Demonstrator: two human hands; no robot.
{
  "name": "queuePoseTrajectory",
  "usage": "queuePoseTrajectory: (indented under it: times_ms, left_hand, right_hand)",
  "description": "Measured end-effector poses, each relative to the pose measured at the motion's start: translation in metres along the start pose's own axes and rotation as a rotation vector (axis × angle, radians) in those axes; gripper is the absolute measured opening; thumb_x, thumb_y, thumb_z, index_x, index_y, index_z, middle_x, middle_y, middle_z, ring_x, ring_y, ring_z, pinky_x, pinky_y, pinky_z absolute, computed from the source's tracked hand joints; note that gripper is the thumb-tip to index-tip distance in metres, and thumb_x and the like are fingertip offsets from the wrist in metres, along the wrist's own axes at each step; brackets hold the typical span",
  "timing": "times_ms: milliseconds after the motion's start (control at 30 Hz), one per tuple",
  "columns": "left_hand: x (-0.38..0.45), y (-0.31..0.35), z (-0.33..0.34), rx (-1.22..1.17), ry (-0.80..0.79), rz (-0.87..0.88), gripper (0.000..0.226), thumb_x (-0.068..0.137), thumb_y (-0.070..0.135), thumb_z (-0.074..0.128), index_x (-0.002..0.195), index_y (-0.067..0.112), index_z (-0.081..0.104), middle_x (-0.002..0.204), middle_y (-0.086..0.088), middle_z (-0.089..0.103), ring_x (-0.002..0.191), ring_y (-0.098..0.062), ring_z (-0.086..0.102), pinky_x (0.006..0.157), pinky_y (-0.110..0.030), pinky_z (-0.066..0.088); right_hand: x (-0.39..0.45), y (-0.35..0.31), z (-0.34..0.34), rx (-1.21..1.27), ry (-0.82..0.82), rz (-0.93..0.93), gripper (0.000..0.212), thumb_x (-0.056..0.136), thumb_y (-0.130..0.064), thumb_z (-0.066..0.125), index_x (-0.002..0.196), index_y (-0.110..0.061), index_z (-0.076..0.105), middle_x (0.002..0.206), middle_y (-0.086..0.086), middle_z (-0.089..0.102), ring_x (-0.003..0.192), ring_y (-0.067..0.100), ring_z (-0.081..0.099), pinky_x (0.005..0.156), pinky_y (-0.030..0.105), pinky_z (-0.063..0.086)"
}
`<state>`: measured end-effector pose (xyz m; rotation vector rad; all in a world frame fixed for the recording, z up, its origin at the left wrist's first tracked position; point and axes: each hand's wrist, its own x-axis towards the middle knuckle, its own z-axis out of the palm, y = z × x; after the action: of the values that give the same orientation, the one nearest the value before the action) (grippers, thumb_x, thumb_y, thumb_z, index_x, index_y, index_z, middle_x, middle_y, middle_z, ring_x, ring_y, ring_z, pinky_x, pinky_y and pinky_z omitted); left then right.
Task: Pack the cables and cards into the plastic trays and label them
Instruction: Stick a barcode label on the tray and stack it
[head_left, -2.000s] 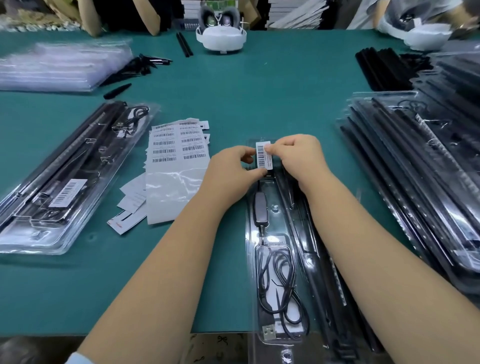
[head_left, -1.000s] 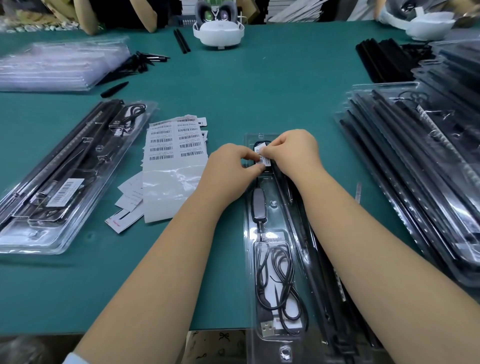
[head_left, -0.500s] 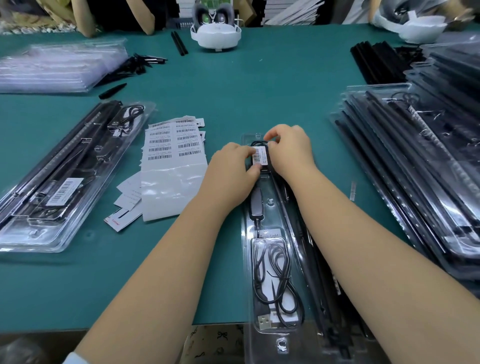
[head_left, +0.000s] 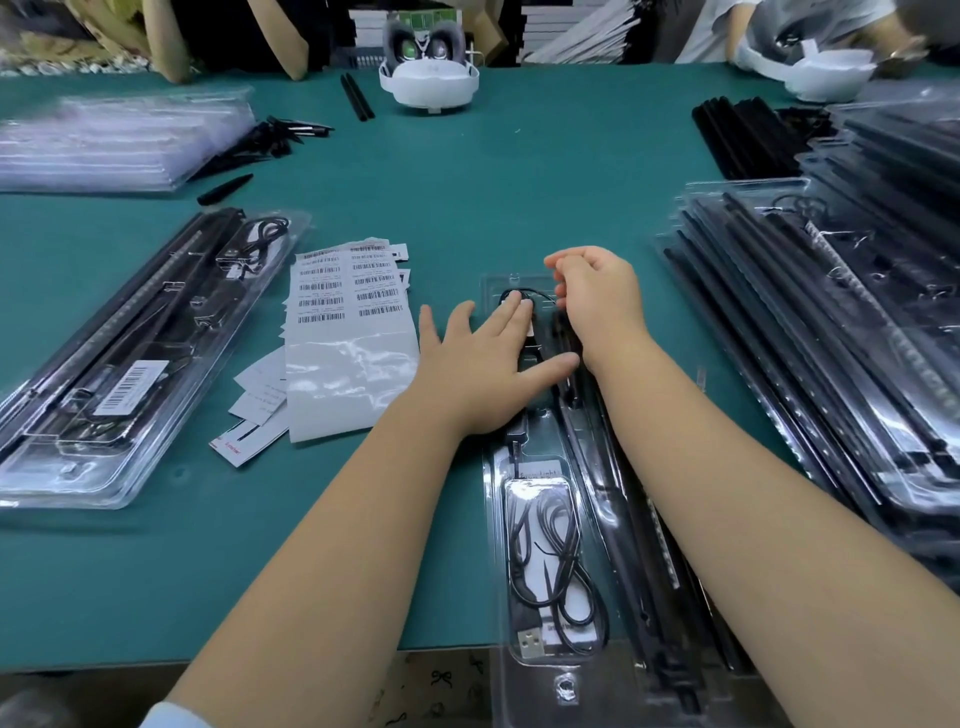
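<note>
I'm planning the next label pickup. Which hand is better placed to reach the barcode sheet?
Left hand: it lies flat right beside the barcode sheet; the right hand is farther off, over the tray.

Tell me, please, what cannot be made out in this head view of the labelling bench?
- Barcode label on the centre tray: almost wholly hidden under the left hand, so its seating is unclear.
- Right hand: fingers curl away from the camera; any contents are hidden.
- Label sheet: print too small to read.
- Right-hand tray stack: cut off by the frame edge, glare-blurred.
</note>
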<state>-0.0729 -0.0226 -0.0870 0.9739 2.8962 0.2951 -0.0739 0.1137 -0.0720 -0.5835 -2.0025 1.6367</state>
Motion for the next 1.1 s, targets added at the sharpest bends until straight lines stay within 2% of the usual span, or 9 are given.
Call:
queuePoseTrajectory:
  times_ms: [200, 433, 700, 800, 867, 900, 967, 1033, 1100]
  left_hand:
    - [0.003, 0.013, -0.003, 0.070, -0.018, -0.037, 0.078, 0.087, 0.065, 0.015, 0.153, 0.025, 0.004, 0.161, 0.008, -0.004, 0.146, -0.028, -0.007, 0.106, -0.065, -0.018]
    - [0.004, 0.013, -0.007, 0.131, -0.066, -0.003, 0.079, 0.086, 0.063, 0.014, 0.152, 0.022, 0.002, 0.161, 0.000, -0.003, 0.142, -0.034, 0.009, 0.105, -0.069, -0.014]
    - [0.002, 0.021, -0.009, 0.188, -0.074, -0.055, 0.085, 0.089, 0.069, 0.011, 0.153, 0.014, 0.000, 0.161, -0.003, -0.004, 0.146, -0.030, -0.011, 0.106, -0.067, -0.016]
    - [-0.007, 0.026, -0.011, 0.245, -0.034, -0.032, 0.079, 0.092, 0.065, 0.011, 0.153, 0.016, 0.005, 0.161, 0.000, 0.005, 0.146, -0.032, -0.002, 0.111, -0.061, -0.013]
    - [-0.013, 0.029, -0.013, 0.248, -0.021, 0.001, 0.074, 0.094, 0.063, 0.015, 0.151, 0.015, 0.016, 0.158, 0.000, 0.019, 0.142, -0.033, 0.016, 0.114, -0.055, 0.003]
    - [-0.016, 0.028, -0.015, 0.236, -0.010, 0.026, 0.070, 0.095, 0.061, 0.020, 0.147, 0.015, 0.027, 0.153, -0.001, 0.032, 0.134, -0.033, 0.029, 0.111, -0.051, 0.017]
    - [-0.019, 0.021, -0.022, 0.175, 0.054, 0.074, 0.053, 0.095, 0.057, 0.032, 0.123, 0.017, 0.053, 0.123, -0.001, 0.058, 0.110, -0.029, 0.049, 0.082, -0.037, 0.038]
    - [-0.020, 0.015, -0.029, 0.042, 0.125, 0.040, 0.043, 0.094, 0.052, 0.039, 0.098, 0.018, 0.066, 0.095, -0.001, 0.066, 0.093, -0.026, 0.058, 0.062, -0.030, 0.039]
    - [-0.020, 0.011, -0.032, -0.062, 0.198, -0.046, 0.041, 0.092, 0.048, 0.043, 0.094, 0.018, 0.070, 0.086, -0.002, 0.067, 0.084, -0.025, 0.060, 0.060, -0.028, 0.042]
  right_hand:
    - [0.000, 0.000, 0.000, 0.081, 0.028, 0.026, 0.026, 0.086, -0.008, 0.048, 0.070, -0.022, 0.063, 0.065, -0.006, 0.056, 0.061, 0.009, 0.048, 0.068, 0.032, 0.045]
    - [-0.001, -0.001, 0.000, 0.049, 0.010, 0.022, 0.025, 0.086, -0.009, 0.048, 0.071, -0.021, 0.063, 0.066, -0.006, 0.056, 0.061, 0.010, 0.048, 0.067, 0.031, 0.045]
    - [-0.001, -0.001, 0.000, 0.035, 0.016, 0.023, 0.025, 0.086, -0.011, 0.048, 0.070, -0.023, 0.063, 0.067, -0.007, 0.057, 0.064, 0.010, 0.050, 0.071, 0.034, 0.047]
    - [-0.001, -0.001, 0.001, 0.028, 0.020, 0.016, 0.024, 0.086, -0.011, 0.049, 0.069, -0.023, 0.062, 0.066, -0.007, 0.057, 0.063, 0.010, 0.049, 0.069, 0.032, 0.046]
    - [-0.001, -0.001, 0.001, 0.025, 0.021, 0.013, 0.024, 0.086, -0.011, 0.050, 0.069, -0.022, 0.062, 0.065, -0.007, 0.056, 0.063, 0.010, 0.048, 0.068, 0.033, 0.045]
    - [-0.001, 0.000, 0.000, 0.029, 0.020, 0.013, 0.024, 0.086, -0.011, 0.050, 0.069, -0.022, 0.062, 0.065, -0.007, 0.055, 0.063, 0.010, 0.048, 0.067, 0.032, 0.045]
    - [-0.001, -0.001, 0.000, 0.040, 0.021, 0.021, 0.023, 0.086, -0.012, 0.050, 0.069, -0.022, 0.062, 0.065, -0.007, 0.055, 0.062, 0.009, 0.048, 0.065, 0.031, 0.044]
    - [-0.002, -0.001, -0.001, 0.076, 0.027, 0.039, 0.022, 0.086, -0.011, 0.051, 0.068, -0.021, 0.062, 0.064, -0.007, 0.055, 0.058, 0.007, 0.048, 0.061, 0.026, 0.044]
    - [-0.002, -0.004, -0.002, 0.153, 0.036, 0.072, 0.020, 0.085, -0.010, 0.053, 0.069, -0.018, 0.062, 0.064, -0.006, 0.054, 0.053, 0.004, 0.047, 0.053, 0.018, 0.043]
